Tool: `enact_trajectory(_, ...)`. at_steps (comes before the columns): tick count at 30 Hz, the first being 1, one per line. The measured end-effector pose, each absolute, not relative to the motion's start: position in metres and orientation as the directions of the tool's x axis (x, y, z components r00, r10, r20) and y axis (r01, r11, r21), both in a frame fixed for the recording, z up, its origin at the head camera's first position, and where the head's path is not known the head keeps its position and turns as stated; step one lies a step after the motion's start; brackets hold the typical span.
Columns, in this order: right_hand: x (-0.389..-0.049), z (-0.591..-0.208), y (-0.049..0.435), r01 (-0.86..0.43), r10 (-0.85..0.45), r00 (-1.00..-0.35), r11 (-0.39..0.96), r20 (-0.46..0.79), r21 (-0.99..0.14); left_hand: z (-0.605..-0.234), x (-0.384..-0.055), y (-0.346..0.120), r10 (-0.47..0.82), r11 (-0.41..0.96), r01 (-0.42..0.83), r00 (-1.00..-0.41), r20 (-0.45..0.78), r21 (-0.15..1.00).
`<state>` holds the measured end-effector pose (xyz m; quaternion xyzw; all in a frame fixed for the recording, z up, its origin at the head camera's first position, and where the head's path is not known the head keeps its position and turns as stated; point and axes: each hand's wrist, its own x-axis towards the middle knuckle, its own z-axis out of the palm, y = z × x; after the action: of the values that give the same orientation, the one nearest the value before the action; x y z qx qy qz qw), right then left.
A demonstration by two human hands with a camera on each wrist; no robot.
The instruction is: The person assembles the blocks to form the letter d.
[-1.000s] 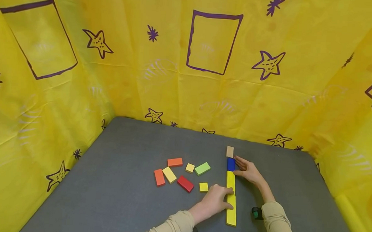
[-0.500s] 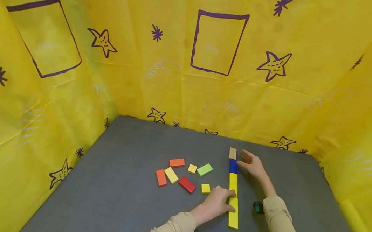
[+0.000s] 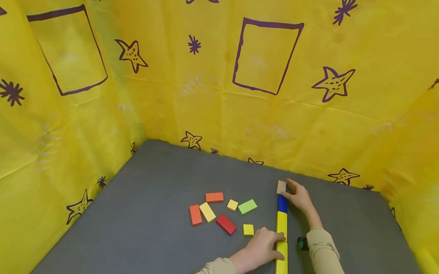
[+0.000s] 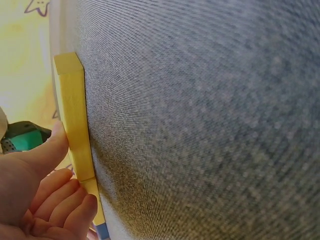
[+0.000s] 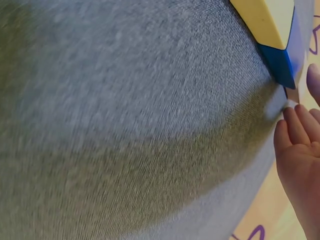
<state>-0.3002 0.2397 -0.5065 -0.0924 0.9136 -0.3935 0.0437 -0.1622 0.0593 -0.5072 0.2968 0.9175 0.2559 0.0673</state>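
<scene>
A straight row of blocks lies on the dark grey surface in the head view. From the far end come a plain wooden block [image 3: 281, 187], a blue block [image 3: 282, 204], a far yellow block [image 3: 282, 222] and a near yellow block [image 3: 281, 269]. My left hand [image 3: 260, 246] rests on the two yellow blocks around their joint, thumb on the near one, index finger on the far one. At the row's far end, my right hand [image 3: 301, 199] touches the wooden block from the right. Its fingertips [image 5: 296, 109] sit low beside that block in the right wrist view.
Left of the row lie a small yellow block [image 3: 248, 230], a red block [image 3: 226, 224], a green block [image 3: 247, 206], a small pale yellow block [image 3: 232, 205], a cream block [image 3: 207, 212] and two orange blocks [image 3: 214, 197]. Yellow patterned cloth [image 3: 206, 111] walls the surface.
My right hand has moved from beside the blue block, briefly off the row, to the wooden block at the far end. My left hand stays on the yellow blocks. The head view has shifted slightly.
</scene>
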Motion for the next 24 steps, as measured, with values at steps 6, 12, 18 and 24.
enact_trajectory(6,-0.3010,-0.5122,0.2416,-0.144,-0.191,-0.981,0.671,0.018,-0.727,-0.5073,-0.1606,0.0609,0.578,0.691,0.507,-0.815,0.027,0.515)
enact_trajectory(12,-0.3000,-0.5118,0.2403,-0.145,-0.166,-0.985,0.704,0.038,-0.696,-0.5082,-0.1610,0.0607,0.577,0.692,0.511,-0.816,0.034,0.510)
enact_trajectory(18,-0.2976,-0.5104,0.2388,-0.104,-0.086,-0.995,0.752,0.059,-0.651,-0.5074,-0.1611,0.0607,0.575,0.694,0.508,-0.817,0.032,0.510)
enact_trajectory(24,-0.3011,-0.5180,0.2453,-0.162,-0.107,-0.987,0.714,0.122,-0.681,-0.5059,-0.1613,0.0593,0.572,0.691,0.502,-0.819,0.030,0.520)
